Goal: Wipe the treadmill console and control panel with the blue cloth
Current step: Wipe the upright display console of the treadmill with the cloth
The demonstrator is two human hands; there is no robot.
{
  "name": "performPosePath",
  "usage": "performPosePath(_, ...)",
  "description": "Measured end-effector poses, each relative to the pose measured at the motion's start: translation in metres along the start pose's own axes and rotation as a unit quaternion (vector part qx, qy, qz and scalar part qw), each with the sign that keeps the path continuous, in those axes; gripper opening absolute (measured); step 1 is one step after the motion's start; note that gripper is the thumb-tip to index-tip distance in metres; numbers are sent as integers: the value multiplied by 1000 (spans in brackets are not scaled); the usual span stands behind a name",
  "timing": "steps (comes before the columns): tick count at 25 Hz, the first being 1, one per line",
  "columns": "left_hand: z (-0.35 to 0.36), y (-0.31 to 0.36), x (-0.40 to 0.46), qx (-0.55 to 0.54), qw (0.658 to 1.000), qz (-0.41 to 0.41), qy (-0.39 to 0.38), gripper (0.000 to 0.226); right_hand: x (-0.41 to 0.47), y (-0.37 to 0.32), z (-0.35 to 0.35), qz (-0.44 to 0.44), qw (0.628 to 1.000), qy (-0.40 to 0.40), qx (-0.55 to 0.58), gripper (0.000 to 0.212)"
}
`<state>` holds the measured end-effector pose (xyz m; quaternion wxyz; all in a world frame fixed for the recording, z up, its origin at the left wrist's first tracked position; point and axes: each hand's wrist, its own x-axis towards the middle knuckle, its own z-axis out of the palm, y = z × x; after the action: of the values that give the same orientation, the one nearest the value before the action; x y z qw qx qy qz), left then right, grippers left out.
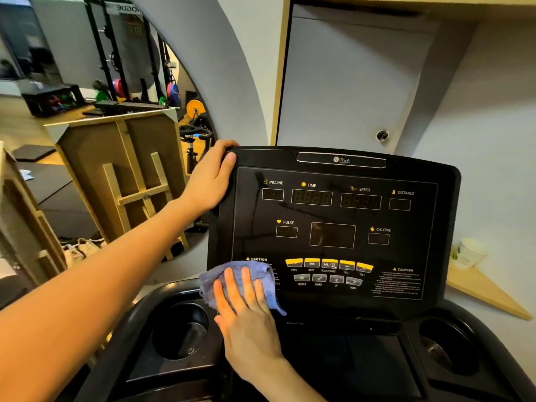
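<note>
The black treadmill console (333,216) fills the middle of the view, with dark displays and a row of yellow buttons (329,264) low on the control panel. My left hand (211,181) grips the console's upper left corner, thumb on its front face. My right hand (246,314) presses the crumpled blue cloth (240,274) flat against the panel's lower left corner, over the left caution label, with its fingers straight and spread.
Two round cup holders (179,332) (446,343) flank the lower tray. A paper cup (467,252) stands on a wooden shelf (487,288) to the right. A wooden frame (124,175) and gym equipment lie to the left. A grey wall rises behind.
</note>
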<state>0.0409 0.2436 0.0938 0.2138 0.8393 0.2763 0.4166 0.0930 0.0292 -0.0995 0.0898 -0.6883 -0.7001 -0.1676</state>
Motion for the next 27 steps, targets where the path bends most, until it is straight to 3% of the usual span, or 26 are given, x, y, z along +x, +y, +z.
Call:
performPosePath(10, -2, -12, -48, -126, 990, -66, -19, 59, 26, 32, -9, -61, 998, 10, -20, 81)
performPosePath(13, 5, -25, -63, -173, 981, -84, -31, 62, 52, 44, -23, -79, 995, 32, -49, 75)
performPosePath(16, 10, -34, -75, -196, 973, -115, -33, 58, 85, 58, -44, -75, 993, 72, -49, 67)
performPosePath(19, 12, -29, -83, -265, 952, -147, -33, 39, 113, 68, -62, -76, 991, 95, -48, 67)
performPosePath(22, 14, -24, -89, -309, 936, -168, -16, 42, 138, 75, -75, -76, 989, 114, -57, 65)
performPosePath(27, 33, -26, -101, -275, 952, -138, 2, 46, 166, 86, -96, -72, 986, 143, -53, 62)
